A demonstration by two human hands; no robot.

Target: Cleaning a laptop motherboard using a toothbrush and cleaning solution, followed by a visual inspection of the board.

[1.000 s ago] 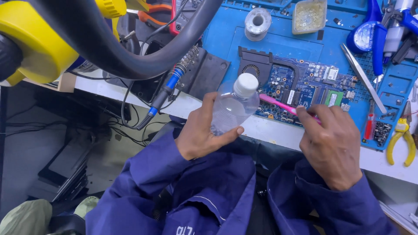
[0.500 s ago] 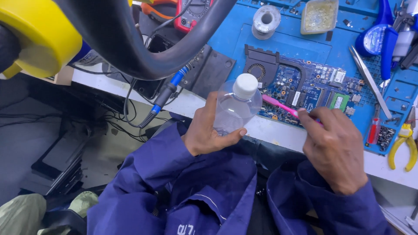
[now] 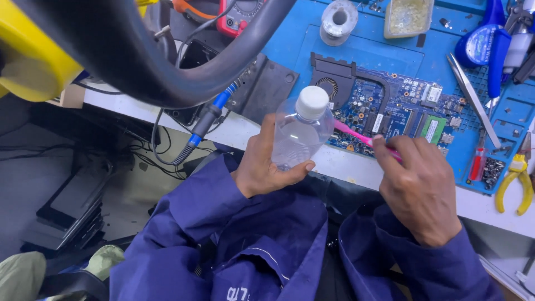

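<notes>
Bright, even overhead light, soft shadows, sharp centre, with the near black hose (image 3: 167,72) blurred and wide-angle bending at the edges.

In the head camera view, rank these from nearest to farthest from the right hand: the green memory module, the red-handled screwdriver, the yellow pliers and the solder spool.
From the right hand:
1. Green memory module, just above the hand on the circuit board.
2. Red-handled screwdriver, to its right on the blue mat; close to the module's distance.
3. Yellow pliers, at the far right edge.
4. Solder spool, top centre.

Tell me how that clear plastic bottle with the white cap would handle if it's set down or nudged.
The clear bottle, held in the left hand, looks thin-walled and nearly empty, so probably light and squashy. Its round body would likely roll if laid down. Upright, it may tip easily.
</notes>
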